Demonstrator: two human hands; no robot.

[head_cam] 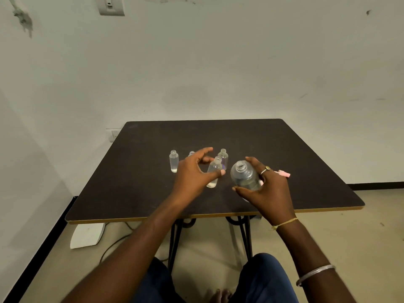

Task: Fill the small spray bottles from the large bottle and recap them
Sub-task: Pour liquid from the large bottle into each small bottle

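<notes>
From the head view, a dark, matte square table [273, 154] with a pale edge band is seen. The large bottle [244, 177] — clear, round-shouldered plastic, uncapped, threaded neck tilted toward the left — is gripped by the right hand [270, 189], fingers wrapped about its body. The left hand [192, 173] is spread and curled, thumb tip touching a small clear bottle [213, 172]; whether it is truly gripped cannot be told. Three more uncapped small cylinders — far-left bottle [173, 161], half-hidden bottle [191, 153], rear bottle [223, 157] — stand upright nearby.
</notes>
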